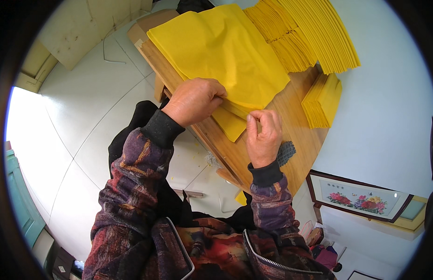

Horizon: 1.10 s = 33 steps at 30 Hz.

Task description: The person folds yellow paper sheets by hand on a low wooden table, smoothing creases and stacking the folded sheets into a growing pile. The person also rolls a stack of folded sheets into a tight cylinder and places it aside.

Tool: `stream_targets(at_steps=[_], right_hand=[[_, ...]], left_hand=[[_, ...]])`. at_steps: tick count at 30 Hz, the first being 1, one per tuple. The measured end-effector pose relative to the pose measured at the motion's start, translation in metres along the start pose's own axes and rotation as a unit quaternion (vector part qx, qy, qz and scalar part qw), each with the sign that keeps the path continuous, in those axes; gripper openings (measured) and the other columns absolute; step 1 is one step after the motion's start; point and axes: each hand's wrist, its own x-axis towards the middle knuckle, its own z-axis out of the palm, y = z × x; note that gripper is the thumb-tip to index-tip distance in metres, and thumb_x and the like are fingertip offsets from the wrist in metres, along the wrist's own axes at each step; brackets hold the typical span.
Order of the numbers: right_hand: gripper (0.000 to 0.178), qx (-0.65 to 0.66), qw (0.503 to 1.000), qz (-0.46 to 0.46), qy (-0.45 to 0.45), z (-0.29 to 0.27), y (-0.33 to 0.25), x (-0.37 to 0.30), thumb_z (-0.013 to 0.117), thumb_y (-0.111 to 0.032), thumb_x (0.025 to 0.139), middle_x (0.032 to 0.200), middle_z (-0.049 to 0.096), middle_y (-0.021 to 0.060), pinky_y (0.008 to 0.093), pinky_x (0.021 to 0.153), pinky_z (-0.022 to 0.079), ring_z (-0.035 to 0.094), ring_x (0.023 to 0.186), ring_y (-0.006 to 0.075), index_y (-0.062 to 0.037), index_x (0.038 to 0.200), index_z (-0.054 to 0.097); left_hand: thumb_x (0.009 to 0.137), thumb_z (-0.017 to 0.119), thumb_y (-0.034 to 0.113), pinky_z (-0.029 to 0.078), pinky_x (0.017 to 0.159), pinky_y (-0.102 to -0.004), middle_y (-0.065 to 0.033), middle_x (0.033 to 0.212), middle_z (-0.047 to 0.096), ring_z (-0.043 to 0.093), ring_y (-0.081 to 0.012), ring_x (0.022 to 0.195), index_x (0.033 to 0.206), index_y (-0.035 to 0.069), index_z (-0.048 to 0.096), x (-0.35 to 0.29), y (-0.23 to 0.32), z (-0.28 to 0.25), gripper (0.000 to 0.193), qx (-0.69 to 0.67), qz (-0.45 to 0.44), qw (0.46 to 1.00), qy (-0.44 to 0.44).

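**Yellow paper under two hands**

Yellow sheets of thin paper [223,51] lie in a loose pile on a wooden table [300,140]. The left hand [194,100] rests on the near edge of the pile. Its fingers are curled down and press on the top sheet, and the grip looks closed on the paper's edge. The right hand [264,137] is just beside it, near the pile's corner. Its thumb and fingers pinch a small bit of the yellow paper, so that grip is closed on the paper too. One yellow corner [231,126] hangs over the table's edge between the two hands.

Behind the pile, at the far side of the table, folded yellow sheets [305,32] are fanned out in long rows. A smaller stack of folded yellow paper [323,100] sits to the right, near the table's edge. A dark mesh scrap [286,153] lies by the right wrist. A framed flower picture [356,198] leans low on the right.
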Motion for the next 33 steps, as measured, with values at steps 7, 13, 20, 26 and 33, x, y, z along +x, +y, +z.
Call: stream_targets(at_steps=[7, 13, 20, 26, 33], right_hand=[[0.011, -0.005, 1.000, 0.007, 0.000, 0.002, 0.007, 0.008, 0.068, -0.003, 0.080, 0.086, 0.057, 0.0107, 0.0410, 0.071, 0.045, 0.055, 0.082, 0.0319, -0.0047, 0.085, 0.058], [0.005, 0.023, 1.000, 0.020, 0.008, 0.002, 0.007, 0.012, 0.064, -0.001, 0.084, 0.081, 0.057, 0.0111, 0.0351, 0.070, 0.047, 0.058, 0.077, 0.0267, -0.0012, 0.084, 0.058], [0.005, 0.042, 0.997, 0.064, 0.025, -0.011, 0.003, 0.000, 0.063, -0.001, 0.085, 0.084, 0.058, 0.0110, 0.0331, 0.071, 0.047, 0.059, 0.078, 0.0245, 0.0000, 0.087, 0.059], [0.012, 0.072, 0.996, 0.039, -0.046, -0.016, -0.012, -0.036, 0.066, 0.001, 0.080, 0.089, 0.059, 0.0119, 0.0371, 0.072, 0.048, 0.058, 0.082, 0.0300, -0.0014, 0.088, 0.058], [0.027, 0.076, 0.989, 0.112, -0.059, -0.014, -0.002, -0.040, 0.069, 0.002, 0.076, 0.097, 0.056, 0.0143, 0.0391, 0.076, 0.048, 0.057, 0.088, 0.0314, -0.0013, 0.100, 0.055]], left_hand=[[0.078, 0.064, 0.011, 0.051, 0.073, -0.0417, -0.0144, 0.093, 0.067, 0.064, -0.0347, 0.085, 0.097, 0.005, 0.068, -0.007, 0.001, 0.001, 0.020, -0.005, 0.017, 1.000, 0.004], [0.077, 0.063, 0.004, 0.052, 0.076, -0.0388, -0.0140, 0.094, 0.067, 0.064, -0.0355, 0.088, 0.099, 0.004, 0.066, -0.009, 0.003, 0.012, 0.023, 0.054, 0.011, 0.998, 0.036], [0.079, 0.059, 0.002, 0.051, 0.075, -0.0400, -0.0159, 0.094, 0.066, 0.063, -0.0371, 0.089, 0.096, 0.003, 0.065, -0.007, 0.004, 0.017, 0.018, 0.009, -0.009, 0.998, 0.063], [0.079, 0.058, 0.002, 0.051, 0.076, -0.0387, -0.0175, 0.094, 0.066, 0.063, -0.0374, 0.089, 0.096, 0.001, 0.064, -0.004, 0.002, 0.021, 0.017, -0.032, 0.002, 0.996, 0.088], [0.079, 0.057, 0.002, 0.050, 0.074, -0.0376, -0.0200, 0.089, 0.065, 0.063, -0.0372, 0.085, 0.092, -0.001, 0.063, -0.002, 0.005, 0.015, 0.015, -0.056, -0.020, 0.996, 0.070]])
